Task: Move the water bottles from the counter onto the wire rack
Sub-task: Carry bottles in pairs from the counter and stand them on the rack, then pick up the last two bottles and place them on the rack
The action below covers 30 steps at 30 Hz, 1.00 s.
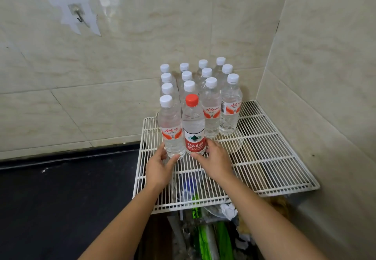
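Several clear water bottles with white caps stand in rows on the white wire rack point(270, 164) in the tiled corner. At the front of the group stand a white-capped bottle point(171, 127) and a red-capped bottle point(193, 126) with a red and white label, side by side and upright. My left hand point(159, 167) wraps around the base of the white-capped bottle. My right hand point(215, 161) holds the base of the red-capped bottle, fingers curled around its right side.
A dark counter point(61, 198) lies to the left of the rack. Tiled walls close in behind and on the right. A wall hook point(79, 17) hangs upper left. Under the rack sit green packaging and crumpled clutter point(211, 235). The rack's right half is bare wire.
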Each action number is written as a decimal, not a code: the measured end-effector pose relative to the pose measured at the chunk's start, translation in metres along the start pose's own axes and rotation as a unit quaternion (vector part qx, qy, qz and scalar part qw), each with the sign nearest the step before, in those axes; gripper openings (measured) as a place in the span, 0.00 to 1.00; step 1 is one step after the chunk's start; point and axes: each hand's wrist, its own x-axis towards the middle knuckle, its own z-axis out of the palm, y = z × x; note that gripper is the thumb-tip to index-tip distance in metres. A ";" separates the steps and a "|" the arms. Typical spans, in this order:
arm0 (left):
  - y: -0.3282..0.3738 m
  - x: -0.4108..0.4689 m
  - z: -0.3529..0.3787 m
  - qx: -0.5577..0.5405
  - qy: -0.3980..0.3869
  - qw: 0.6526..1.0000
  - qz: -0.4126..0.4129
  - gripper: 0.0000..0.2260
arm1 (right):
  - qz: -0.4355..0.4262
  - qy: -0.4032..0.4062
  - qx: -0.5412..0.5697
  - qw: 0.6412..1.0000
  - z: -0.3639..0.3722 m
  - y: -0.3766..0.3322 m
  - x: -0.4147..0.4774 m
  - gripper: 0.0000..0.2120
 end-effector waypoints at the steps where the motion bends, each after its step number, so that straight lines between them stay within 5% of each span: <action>1: 0.000 0.001 0.000 0.002 0.002 1.000 0.000 0.22 | -0.002 0.001 -0.007 1.000 0.001 0.000 0.001 0.33; 9: 0.006 0.001 -0.003 0.011 -0.020 0.999 -0.024 0.24 | -0.008 -0.025 -0.064 0.998 0.004 0.001 -0.003 0.34; 13: 0.017 -0.010 -0.013 -0.028 -0.035 0.997 -0.070 0.33 | 0.042 -0.064 0.000 0.997 -0.003 0.000 -0.022 0.45; 19: -0.003 -0.081 -0.079 0.195 0.118 0.973 0.030 0.25 | -0.199 0.106 0.003 0.974 -0.005 -0.031 -0.055 0.22; 25: -0.039 -0.161 -0.152 0.342 0.301 0.889 -0.043 0.24 | -0.386 0.020 -0.026 0.922 0.068 -0.092 -0.076 0.25; 30: -0.081 -0.241 -0.220 0.417 0.337 0.833 -0.134 0.29 | -0.469 -0.085 -0.031 0.878 0.161 -0.156 -0.128 0.29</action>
